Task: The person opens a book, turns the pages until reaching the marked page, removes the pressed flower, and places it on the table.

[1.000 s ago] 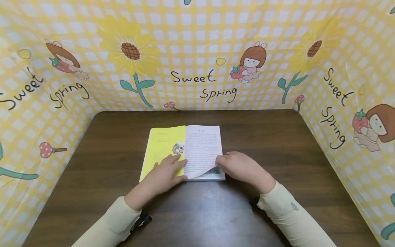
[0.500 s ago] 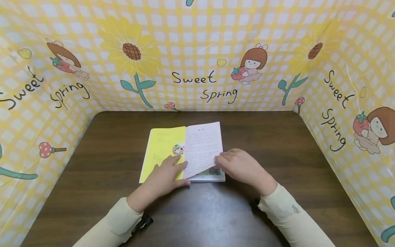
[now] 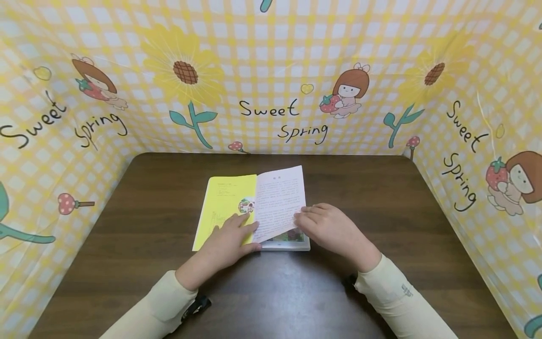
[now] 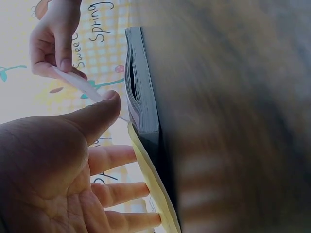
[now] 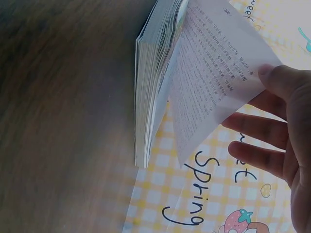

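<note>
A thick paperback book (image 3: 224, 188) lies spread on the table, its yellow inside cover folded out to the left. One white printed page (image 3: 279, 197) is lifted off the right-hand stack, baring part of a coloured picture page (image 3: 292, 235) beneath. My right hand (image 3: 332, 230) pinches this page near its lower outer corner, thumb on the printed side in the right wrist view. With fingers spread, my left hand (image 3: 226, 238) rests on the yellow cover by the spine. In the left wrist view its fingertips (image 4: 129, 153) touch the cover, and the thumb is by the spine.
The dark brown wooden table (image 3: 161, 212) reaches back to a yellow-and-white checked cloth wall (image 3: 271, 61), which also rises at left and right. Sunflowers and cartoon figures are printed on it. Dark wrist straps (image 3: 196, 306) sit under the sleeves.
My right hand has raised the page further, so its far corner stands higher and more of the picture page shows. The left hand has stayed almost in place on the cover.
</note>
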`<state>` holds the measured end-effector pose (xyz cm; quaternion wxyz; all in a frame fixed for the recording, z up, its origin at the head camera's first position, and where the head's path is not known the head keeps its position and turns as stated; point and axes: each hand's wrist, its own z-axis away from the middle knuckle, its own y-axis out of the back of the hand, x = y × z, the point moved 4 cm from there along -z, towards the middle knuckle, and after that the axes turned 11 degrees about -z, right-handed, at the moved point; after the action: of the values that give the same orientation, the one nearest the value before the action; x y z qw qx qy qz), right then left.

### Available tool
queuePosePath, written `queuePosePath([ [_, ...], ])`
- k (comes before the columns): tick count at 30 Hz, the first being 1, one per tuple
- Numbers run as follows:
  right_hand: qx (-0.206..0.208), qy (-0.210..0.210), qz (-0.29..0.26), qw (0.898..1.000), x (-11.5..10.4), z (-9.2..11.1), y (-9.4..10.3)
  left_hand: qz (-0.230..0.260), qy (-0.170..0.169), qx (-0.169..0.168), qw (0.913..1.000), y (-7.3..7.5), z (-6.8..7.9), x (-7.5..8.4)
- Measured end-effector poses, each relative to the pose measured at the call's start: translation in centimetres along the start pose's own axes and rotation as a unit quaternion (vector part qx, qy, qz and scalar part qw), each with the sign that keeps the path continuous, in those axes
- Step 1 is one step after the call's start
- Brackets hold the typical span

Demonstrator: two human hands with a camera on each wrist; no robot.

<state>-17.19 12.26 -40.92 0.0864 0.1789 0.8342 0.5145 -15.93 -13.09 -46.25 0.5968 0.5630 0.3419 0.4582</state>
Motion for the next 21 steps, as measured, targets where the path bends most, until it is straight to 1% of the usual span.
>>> queuePosePath([
  [4, 0.01, -0.008, -0.003, 1.0, 0.1, 0.2, 0.2, 0.009, 0.002, -0.004, 0.9999, 0.0, 0.0, 0.0],
  [8, 0.041, -0.03, -0.008, 0.999, 0.5, 0.4, 0.5, 0.013, 0.006, -0.001, 0.9999, 0.2, 0.1, 0.0],
  [10, 0.06, -0.044, -0.013, 0.997, 0.8, 0.5, 0.7, 0.015, 0.009, 0.006, 0.9998, 0.4, 0.2, 0.0],
  [12, 0.07, -0.057, -0.018, 0.996, 1.1, 0.5, 0.8, 0.019, 0.012, 0.021, 0.9995, 0.6, 0.2, -0.1],
  [14, 0.071, -0.068, -0.02, 0.995, 1.3, 0.5, 0.8, 0.025, 0.015, 0.043, 0.9986, 1.0, 0.2, -0.2],
  [19, 0.05, -0.093, -0.022, 0.994, 1.6, 0.4, 0.7, 0.052, 0.035, 0.097, 0.9933, 1.7, 0.3, -0.7],
  [21, 0.04, -0.102, -0.024, 0.994, 1.7, 0.4, 0.7, 0.053, 0.045, 0.119, 0.9904, 2.0, 0.4, -0.8],
])
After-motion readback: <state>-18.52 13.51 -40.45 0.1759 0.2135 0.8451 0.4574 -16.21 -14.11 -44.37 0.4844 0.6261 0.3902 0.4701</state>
